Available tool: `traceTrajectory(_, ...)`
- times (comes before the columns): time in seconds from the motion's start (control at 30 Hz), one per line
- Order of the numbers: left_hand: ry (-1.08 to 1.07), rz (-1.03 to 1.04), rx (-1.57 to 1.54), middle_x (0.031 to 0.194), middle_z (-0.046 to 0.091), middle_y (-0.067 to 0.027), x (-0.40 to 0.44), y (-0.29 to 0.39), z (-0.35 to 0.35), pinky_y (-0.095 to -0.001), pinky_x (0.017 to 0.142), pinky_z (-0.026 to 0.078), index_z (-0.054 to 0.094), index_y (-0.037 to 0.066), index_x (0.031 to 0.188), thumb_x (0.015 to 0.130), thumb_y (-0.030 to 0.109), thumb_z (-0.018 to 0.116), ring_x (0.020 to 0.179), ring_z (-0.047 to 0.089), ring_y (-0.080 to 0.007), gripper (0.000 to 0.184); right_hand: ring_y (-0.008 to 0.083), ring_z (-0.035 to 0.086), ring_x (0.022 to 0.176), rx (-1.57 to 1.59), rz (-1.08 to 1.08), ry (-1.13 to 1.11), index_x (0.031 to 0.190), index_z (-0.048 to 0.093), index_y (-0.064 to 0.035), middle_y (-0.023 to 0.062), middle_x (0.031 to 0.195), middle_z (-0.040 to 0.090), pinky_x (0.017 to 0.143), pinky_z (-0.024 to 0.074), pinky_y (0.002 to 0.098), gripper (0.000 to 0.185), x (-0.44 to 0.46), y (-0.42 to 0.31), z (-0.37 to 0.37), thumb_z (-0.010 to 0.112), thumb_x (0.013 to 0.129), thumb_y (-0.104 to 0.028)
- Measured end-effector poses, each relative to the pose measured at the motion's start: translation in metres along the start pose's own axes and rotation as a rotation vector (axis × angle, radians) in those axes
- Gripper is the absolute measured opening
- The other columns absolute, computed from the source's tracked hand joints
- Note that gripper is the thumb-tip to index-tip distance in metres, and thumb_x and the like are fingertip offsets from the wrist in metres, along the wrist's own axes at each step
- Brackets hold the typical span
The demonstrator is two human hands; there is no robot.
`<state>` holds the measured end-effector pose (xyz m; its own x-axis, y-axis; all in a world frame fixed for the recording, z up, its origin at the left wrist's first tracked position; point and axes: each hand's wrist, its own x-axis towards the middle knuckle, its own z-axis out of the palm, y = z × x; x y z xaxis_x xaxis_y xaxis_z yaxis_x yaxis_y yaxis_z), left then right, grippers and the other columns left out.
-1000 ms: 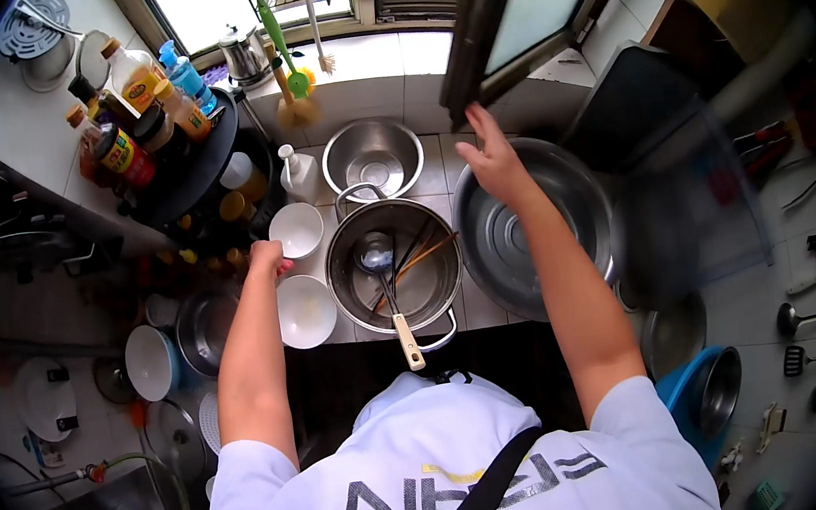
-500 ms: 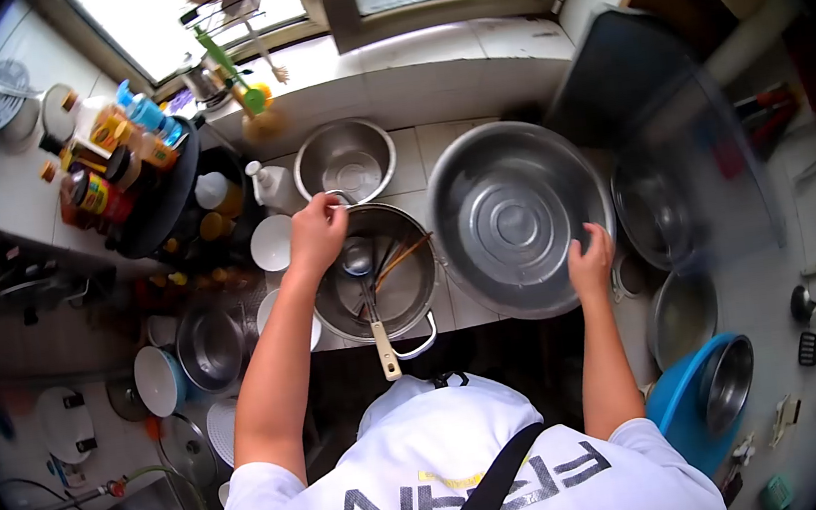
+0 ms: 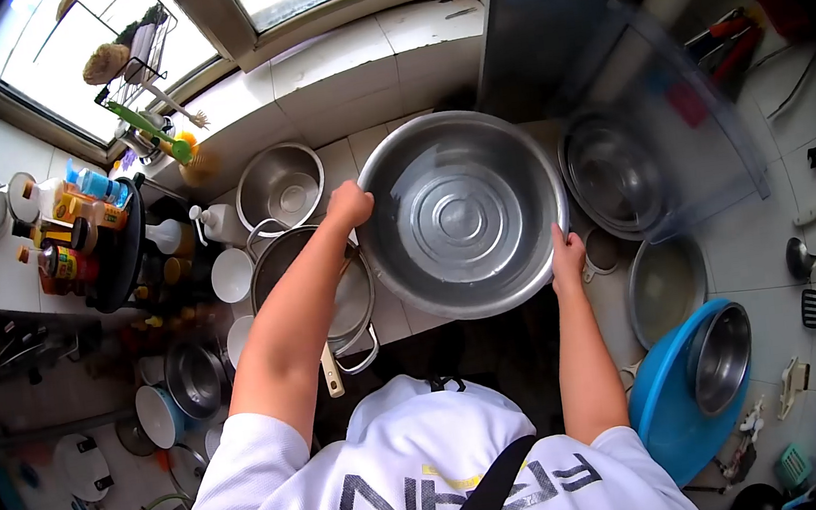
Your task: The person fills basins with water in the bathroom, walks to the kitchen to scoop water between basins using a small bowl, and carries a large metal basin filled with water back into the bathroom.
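A large grey metal basin is between my two hands. My left hand is closed on its left rim, and my right hand grips the right rim, thumb on top. Inside, the basin shows only its ringed bottom. Left of it, partly hidden under my left forearm, stands a steel pot with wire-like side handles. The cream handle of a ladle sticks out over the pot's near edge. Behind the pot is a smaller steel bowl.
A white pump bottle and white bowls line the pot's left side. Bottles crowd a dark round stand farther left. To the right are a clear plastic sheet or lid, more metal basins and a blue tub.
My left hand has left the pot's far handle and taken the basin's left rim. My right hand has closed on the right rim. The view has turned, shifting things leftward.
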<state>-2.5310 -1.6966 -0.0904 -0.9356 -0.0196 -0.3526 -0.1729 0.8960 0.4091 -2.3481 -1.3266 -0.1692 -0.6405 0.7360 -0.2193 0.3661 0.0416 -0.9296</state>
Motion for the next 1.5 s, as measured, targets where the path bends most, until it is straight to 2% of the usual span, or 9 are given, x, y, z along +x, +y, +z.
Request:
traceTrajectory(0.13, -0.033, -0.026, -0.081, 0.109, 0.063, -0.0283, 0.014, -0.009, -0.002, -0.0449, 0.090, 0.049, 0.063, -0.006, 0.106, 0.086, 0.030, 0.065, 0.106, 0.060, -0.0417, 0.041, 0.0223, 0.051, 0.060, -0.327, -0.193, 0.126, 0.073, 0.055, 0.0036, 0.0141, 0.066, 0.059, 0.061, 0.0436, 0.0393, 0.041, 0.015, -0.011, 0.004, 0.070, 0.084, -0.033)
traceTrajectory(0.37, 0.024, -0.032, -0.295, 0.099, 0.066, -0.0279, -0.027, 0.003, -0.023, -0.0427, 0.084, 0.050, 0.067, -0.006, 0.097, 0.086, 0.027, 0.064, 0.098, 0.064, -0.0394, 0.035, 0.0230, 0.049, 0.056, -0.374, -0.385, 0.073, 0.070, 0.053, 0.0034, 0.0148, 0.061, 0.055, 0.058, 0.0430, 0.0401, 0.041, 0.027, -0.084, -0.024, 0.069, 0.086, -0.031)
traceTrajectory(0.6, 0.103, -0.023, -0.506, 0.082, 0.070, -0.0172, -0.108, 0.001, -0.045, -0.0367, 0.071, 0.050, 0.069, -0.003, 0.093, 0.085, 0.021, 0.063, 0.077, 0.067, -0.0246, 0.027, 0.0115, 0.041, 0.055, -0.355, -0.450, -0.064, 0.066, 0.055, 0.0002, 0.0021, 0.057, 0.050, 0.053, 0.0383, 0.0317, 0.039, 0.057, -0.166, -0.054, 0.072, 0.085, -0.029)
traceTrajectory(0.63, 0.144, 0.027, -0.512, 0.084, 0.067, -0.0242, -0.130, 0.006, -0.051, -0.0408, 0.075, 0.051, 0.068, -0.004, 0.095, 0.086, 0.020, 0.062, 0.082, 0.068, -0.0334, 0.027, 0.0104, 0.040, 0.055, -0.365, -0.470, -0.097, 0.065, 0.054, -0.0011, 0.0005, 0.057, 0.048, 0.052, 0.0368, 0.0307, 0.039, 0.056, -0.181, -0.056, 0.072, 0.085, -0.029)
traceTrajectory(0.73, 0.090, -0.052, -0.579, 0.084, 0.068, -0.0229, -0.179, 0.007, -0.055, -0.0413, 0.072, 0.051, 0.068, -0.004, 0.093, 0.085, 0.019, 0.062, 0.080, 0.068, -0.0342, 0.025, 0.0070, 0.035, 0.054, -0.357, -0.470, -0.209, 0.062, 0.049, -0.0046, -0.0046, 0.057, 0.042, 0.050, 0.0315, 0.0282, 0.040, 0.060, -0.212, -0.060, 0.072, 0.086, -0.027)
traceTrajectory(0.77, 0.146, -0.003, -0.614, 0.080, 0.067, -0.0208, -0.195, 0.006, -0.055, -0.0415, 0.070, 0.051, 0.066, -0.005, 0.090, 0.085, 0.019, 0.062, 0.077, 0.068, -0.0332, 0.025, 0.0051, 0.032, 0.054, -0.357, -0.480, -0.244, 0.061, 0.047, -0.0065, -0.0067, 0.057, 0.039, 0.049, 0.0282, 0.0268, 0.040, 0.057, -0.220, -0.058, 0.072, 0.086, -0.025)
traceTrajectory(0.8, 0.145, -0.038, -0.619, 0.068, 0.062, -0.0096, -0.206, 0.004, -0.052, -0.0348, 0.062, 0.045, 0.066, -0.003, 0.093, 0.086, 0.017, 0.062, 0.062, 0.057, -0.0179, 0.021, 0.0049, 0.031, 0.055, -0.336, -0.493, -0.297, 0.060, 0.047, -0.0074, -0.0073, 0.057, 0.039, 0.049, 0.0274, 0.0260, 0.040, 0.059, -0.224, -0.057, 0.071, 0.087, -0.026)
traceTrajectory(1.1, 0.140, -0.056, -0.793, 0.065, 0.057, -0.0033, -0.295, -0.038, -0.037, -0.0297, 0.058, 0.043, 0.064, -0.004, 0.087, 0.085, 0.012, 0.064, 0.060, 0.051, -0.0112, 0.016, 0.0040, 0.032, 0.055, -0.425, -0.533, -0.503, 0.061, 0.047, -0.0091, -0.0075, 0.059, 0.040, 0.050, 0.0274, 0.0248, 0.040, 0.019, -0.253, -0.041, 0.071, 0.087, -0.027)
traceTrajectory(1.5, 0.068, -0.133, -0.922, 0.077, 0.065, -0.0151, -0.357, -0.064, -0.033, -0.0380, 0.071, 0.049, 0.063, -0.003, 0.089, 0.081, 0.015, 0.066, 0.074, 0.063, -0.0265, 0.020, 0.0047, 0.036, 0.056, -0.567, -0.640, -0.571, 0.063, 0.052, -0.0066, -0.0063, 0.060, 0.044, 0.051, 0.0307, 0.0247, 0.038, -0.022, -0.276, -0.032, 0.072, 0.085, -0.029)
